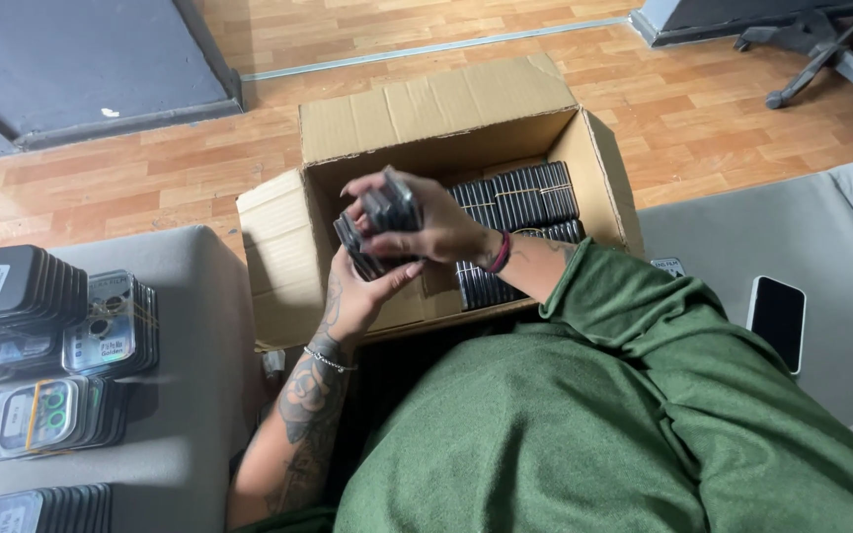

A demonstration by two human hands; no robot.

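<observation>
An open cardboard box (278,247) stands on the wooden floor in front of me, with rows of dark flat packages (525,197) packed upright in its right half. Over the box's left half both hands hold a small stack of dark packages (379,225). My left hand (362,296) supports the stack from below, its wrist wearing a thin chain bracelet. My right hand (426,225) is clamped over the top, with a red band on its wrist. A green sleeve covers my right arm.
On a grey cushioned surface (199,395) to the left lie several banded stacks of packaged items (51,326). A phone (777,321) lies face up on the grey seat at the right. An office chair base (831,49) stands at the far right.
</observation>
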